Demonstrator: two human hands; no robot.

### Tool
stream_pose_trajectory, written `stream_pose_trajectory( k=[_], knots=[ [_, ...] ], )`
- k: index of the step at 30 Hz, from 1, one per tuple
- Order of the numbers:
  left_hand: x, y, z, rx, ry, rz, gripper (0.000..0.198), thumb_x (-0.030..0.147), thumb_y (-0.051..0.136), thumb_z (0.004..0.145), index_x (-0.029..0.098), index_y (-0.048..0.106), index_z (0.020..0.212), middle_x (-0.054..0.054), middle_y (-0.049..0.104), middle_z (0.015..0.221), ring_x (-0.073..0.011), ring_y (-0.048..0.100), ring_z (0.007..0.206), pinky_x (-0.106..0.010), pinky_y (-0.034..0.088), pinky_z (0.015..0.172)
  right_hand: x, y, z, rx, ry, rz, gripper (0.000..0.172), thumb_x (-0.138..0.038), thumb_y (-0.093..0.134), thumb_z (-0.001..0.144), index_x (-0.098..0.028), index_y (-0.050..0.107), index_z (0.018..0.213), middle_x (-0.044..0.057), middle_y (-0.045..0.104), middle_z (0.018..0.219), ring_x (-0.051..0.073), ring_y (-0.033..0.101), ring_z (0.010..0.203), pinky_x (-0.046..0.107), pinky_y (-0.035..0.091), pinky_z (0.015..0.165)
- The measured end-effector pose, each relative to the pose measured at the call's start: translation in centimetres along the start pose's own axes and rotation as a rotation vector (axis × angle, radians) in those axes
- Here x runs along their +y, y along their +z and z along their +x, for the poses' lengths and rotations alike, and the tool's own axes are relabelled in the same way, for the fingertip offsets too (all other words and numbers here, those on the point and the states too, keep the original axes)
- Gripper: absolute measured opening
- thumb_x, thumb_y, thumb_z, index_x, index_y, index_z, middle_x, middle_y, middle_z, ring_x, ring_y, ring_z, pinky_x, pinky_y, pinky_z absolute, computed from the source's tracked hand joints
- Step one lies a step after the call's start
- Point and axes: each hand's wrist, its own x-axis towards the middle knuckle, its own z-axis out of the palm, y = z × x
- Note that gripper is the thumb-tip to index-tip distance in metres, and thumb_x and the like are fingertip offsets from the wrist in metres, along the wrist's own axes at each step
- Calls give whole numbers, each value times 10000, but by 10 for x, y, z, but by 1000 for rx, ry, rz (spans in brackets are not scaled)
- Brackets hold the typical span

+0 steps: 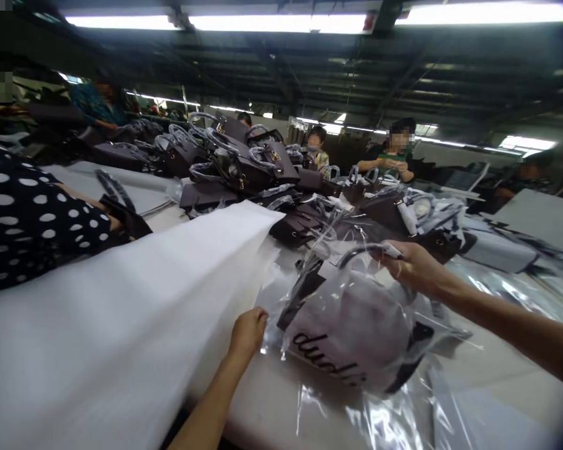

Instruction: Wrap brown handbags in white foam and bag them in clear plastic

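While the worktop [258, 400] spans the lower frame, a handbag [351, 325] in clear wrapping [356, 294] is right of centre; the left hand [248, 331] curls beside it, grip indeterminable; apart, the right hand [406, 265] clamps the handle [356, 249], presumably for steadiness.

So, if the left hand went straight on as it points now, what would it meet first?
Probably the loose left side of the clear plastic bag, just ahead of the left hand; depth is unclear, and they may already touch.
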Motion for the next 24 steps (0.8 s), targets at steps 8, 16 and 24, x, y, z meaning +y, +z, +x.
stream_pose_trajectory(
  k=[8, 16, 24],
  knots=[
    [-4, -3, -19, -91, -30, 31, 224, 236, 445, 748, 180, 655, 694, -20, 672, 691, -180, 610, 727, -264, 418, 679, -8, 7, -23, 187, -43, -242, 368, -498, 460, 813, -178, 492, 636, 1, 502, 559, 113, 429, 506, 219, 287, 489],
    [6, -25, -41, -21, -61, -12, 452, 438, 442, 754, 165, 562, 1094, -108, 637, 1072, -268, 594, 978, -377, 446, 852, -37, 14, -36, 28, -263, -413, 268, -403, 484, 860, -146, 548, 823, 34, 560, 660, 119, 483, 584, 216, 258, 535],
    [163, -31, -63, 531, 916, 85, 870, 558, 598, 691, 308, 166, 1404, -32, 142, 1497, -335, 123, 1360, -538, 115, 1096, -52, -15, -31, -374, -392, -327, 331, -438, 473, 868, -128, 589, 879, 37, 607, 783, 104, 510, 653, 204, 330, 565]
  ],
)
